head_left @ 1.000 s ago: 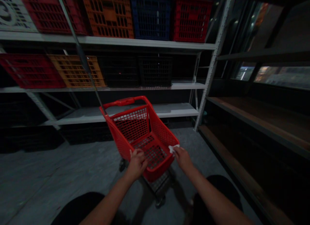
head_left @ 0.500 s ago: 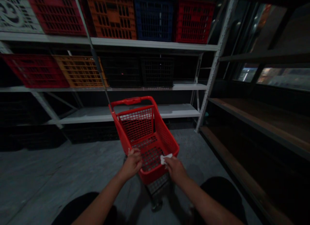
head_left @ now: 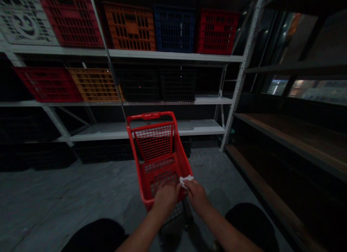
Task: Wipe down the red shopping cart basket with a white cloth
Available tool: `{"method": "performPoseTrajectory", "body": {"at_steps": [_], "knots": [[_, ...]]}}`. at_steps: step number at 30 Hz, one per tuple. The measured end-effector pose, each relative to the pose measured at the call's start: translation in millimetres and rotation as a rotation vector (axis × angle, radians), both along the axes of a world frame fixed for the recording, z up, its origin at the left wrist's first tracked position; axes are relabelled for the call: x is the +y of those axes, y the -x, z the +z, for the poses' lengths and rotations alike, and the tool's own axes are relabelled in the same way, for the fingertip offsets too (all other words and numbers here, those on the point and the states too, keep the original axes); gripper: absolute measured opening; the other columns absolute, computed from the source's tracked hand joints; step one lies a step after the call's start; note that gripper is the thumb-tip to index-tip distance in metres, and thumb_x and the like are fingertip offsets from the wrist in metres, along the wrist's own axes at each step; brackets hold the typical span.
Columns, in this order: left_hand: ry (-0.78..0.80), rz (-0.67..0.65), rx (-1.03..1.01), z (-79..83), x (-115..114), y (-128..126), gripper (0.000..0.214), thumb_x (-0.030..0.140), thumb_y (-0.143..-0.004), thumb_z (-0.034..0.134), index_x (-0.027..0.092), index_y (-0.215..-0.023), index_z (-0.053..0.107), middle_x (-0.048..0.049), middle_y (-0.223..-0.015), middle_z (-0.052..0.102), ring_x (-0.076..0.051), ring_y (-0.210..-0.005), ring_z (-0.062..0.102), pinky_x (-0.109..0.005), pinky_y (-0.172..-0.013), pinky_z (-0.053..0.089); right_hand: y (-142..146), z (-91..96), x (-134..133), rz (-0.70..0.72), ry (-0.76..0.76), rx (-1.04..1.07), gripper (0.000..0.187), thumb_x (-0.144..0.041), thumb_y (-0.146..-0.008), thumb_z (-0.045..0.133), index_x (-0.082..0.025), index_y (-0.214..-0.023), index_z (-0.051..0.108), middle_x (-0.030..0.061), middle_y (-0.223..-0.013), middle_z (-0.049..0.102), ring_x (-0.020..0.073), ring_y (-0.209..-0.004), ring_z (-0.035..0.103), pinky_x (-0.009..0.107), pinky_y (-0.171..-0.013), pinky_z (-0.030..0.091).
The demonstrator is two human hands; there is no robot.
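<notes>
A small red plastic shopping cart (head_left: 182, 156) stands in front of me, its handle at the far side and its basket towards me. My left hand (head_left: 166, 197) lies over the near rim of the basket, with fingers curled on it; the fingertips are partly hidden. In my right hand (head_left: 195, 197) a crumpled white tissue or cloth (head_left: 186, 180) is pinched between thumb and fingers, close to the basket's near right corner. The two hands are near each other. Nothing shows inside the basket.
A white metal rack (head_left: 173, 56) spans the back, holding coloured crates such as an orange crate (head_left: 131, 26) and a blue crate (head_left: 174, 31). Dark shelving with wooden boards (head_left: 287, 131) runs along the right. A thin pole (head_left: 114, 76) rises by the cart's handle. The floor is grey concrete.
My left hand has moved right along the near rim, towards my right hand. The basket has swung, its near end shifting left. My right hand keeps the white piece and sits slightly lower.
</notes>
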State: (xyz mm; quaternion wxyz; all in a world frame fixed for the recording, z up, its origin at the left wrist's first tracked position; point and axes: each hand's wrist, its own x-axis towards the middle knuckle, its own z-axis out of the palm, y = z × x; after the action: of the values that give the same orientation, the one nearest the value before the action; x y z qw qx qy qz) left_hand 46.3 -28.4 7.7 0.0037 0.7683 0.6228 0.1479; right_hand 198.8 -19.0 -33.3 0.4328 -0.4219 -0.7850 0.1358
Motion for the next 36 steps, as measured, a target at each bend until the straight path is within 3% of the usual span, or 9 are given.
{"method": "performPoseTrajectory", "body": {"at_steps": [3, 6, 11, 13, 18, 25, 27, 33, 36], "knots": [[0.056, 0.027, 0.075, -7.1, -7.5, -12.6, 0.055, 0.044, -0.087, 0.015, 0.015, -0.084, 0.062, -0.0123, -0.068, 0.066, -0.023, -0.066, 0.063, -0.035, -0.061, 0.046, -6.7, 7.3, 3.2, 0.128, -0.038, -0.073, 0.036, -0.004, -0.074, 0.041, -0.021, -0.1, 0.059, 0.0049, -0.09, 0.062, 0.0159, -0.086, 0.055, 0.027, -0.075, 0.046], [0.07, 0.014, 0.124, -6.0, -10.2, -8.1, 0.055, 0.049, -0.086, 0.017, 0.015, -0.084, 0.061, -0.0124, -0.072, 0.067, -0.023, -0.069, 0.064, -0.032, -0.06, 0.045, -28.1, 16.4, 23.4, 0.152, -0.084, -0.122, 0.03, -0.008, -0.076, 0.044, -0.021, -0.098, 0.06, 0.0046, -0.092, 0.063, 0.0165, -0.086, 0.055, 0.028, -0.076, 0.045], [0.106, 0.049, 0.169, -2.2, -11.7, 2.0, 0.055, 0.047, -0.086, 0.016, 0.016, -0.085, 0.062, -0.0124, -0.072, 0.067, -0.023, -0.07, 0.064, -0.032, -0.059, 0.045, -52.6, 32.8, 44.0, -0.243, -0.038, 0.147, 0.018, -0.018, -0.08, 0.046, -0.017, -0.087, 0.062, 0.0059, -0.082, 0.064, 0.0176, -0.076, 0.058, 0.029, -0.07, 0.045], [0.108, 0.042, 0.183, -2.3, -12.6, 4.0, 0.055, 0.046, -0.086, 0.015, 0.016, -0.086, 0.062, -0.0124, -0.072, 0.067, -0.023, -0.07, 0.064, -0.031, -0.059, 0.046, -45.2, 31.8, 32.7, -0.241, -0.008, 0.208, 0.019, -0.022, -0.081, 0.046, -0.017, -0.089, 0.063, 0.0052, -0.083, 0.063, 0.0169, -0.077, 0.058, 0.028, -0.071, 0.045], [0.096, 0.018, 0.186, -2.6, -15.3, 6.4, 0.055, 0.047, -0.086, 0.015, 0.017, -0.084, 0.062, -0.0111, -0.073, 0.068, -0.022, -0.069, 0.064, -0.031, -0.06, 0.046, -10.1, 17.0, 10.0, -0.076, 0.047, 0.193, 0.014, -0.019, -0.077, 0.053, -0.019, -0.076, 0.067, 0.0037, -0.082, 0.058, 0.0142, -0.075, 0.057, 0.024, -0.068, 0.046], [0.088, -0.027, 0.218, -1.1, -17.9, 19.9, 0.055, 0.046, -0.086, 0.016, 0.018, -0.079, 0.063, -0.0093, -0.074, 0.068, -0.022, -0.07, 0.064, -0.032, -0.061, 0.046, -1.0, 38.2, 73.4, -0.114, 0.072, 0.234, 0.013, -0.012, -0.073, 0.053, -0.015, -0.072, 0.066, 0.0029, -0.072, 0.058, 0.0141, -0.07, 0.056, 0.025, -0.066, 0.045], [0.1, -0.022, 0.218, -1.4, -17.4, 25.8, 0.053, 0.047, -0.086, 0.018, 0.019, -0.079, 0.063, -0.0092, -0.075, 0.068, -0.021, -0.071, 0.063, -0.031, -0.062, 0.046, -0.1, 34.8, 69.1, -0.061, 0.114, 0.272, 0.012, -0.013, -0.073, 0.055, -0.015, -0.073, 0.067, 0.0026, -0.072, 0.058, 0.0138, -0.07, 0.056, 0.025, -0.066, 0.045], [0.112, -0.043, 0.187, -3.7, -14.8, 40.6, 0.054, 0.05, -0.085, 0.019, 0.02, -0.08, 0.063, -0.0083, -0.075, 0.067, -0.019, -0.072, 0.063, -0.029, -0.064, 0.044, 4.7, 9.7, 11.6, 0.069, 0.219, 0.293, 0.009, -0.019, -0.072, 0.06, -0.019, -0.072, 0.07, 0.0017, -0.071, 0.056, 0.0125, -0.069, 0.055, 0.024, -0.063, 0.047], [0.113, -0.073, 0.185, -5.5, -13.5, 47.4, 0.054, 0.052, -0.084, 0.019, 0.02, -0.08, 0.063, -0.0077, -0.074, 0.067, -0.018, -0.071, 0.062, -0.027, -0.063, 0.044, 10.1, 19.5, 24.6, 0.054, 0.247, 0.284, 0.012, -0.025, -0.072, 0.06, -0.02, -0.071, 0.07, 0.0017, -0.071, 0.052, 0.0114, -0.065, 0.054, 0.023, -0.057, 0.05]]}}
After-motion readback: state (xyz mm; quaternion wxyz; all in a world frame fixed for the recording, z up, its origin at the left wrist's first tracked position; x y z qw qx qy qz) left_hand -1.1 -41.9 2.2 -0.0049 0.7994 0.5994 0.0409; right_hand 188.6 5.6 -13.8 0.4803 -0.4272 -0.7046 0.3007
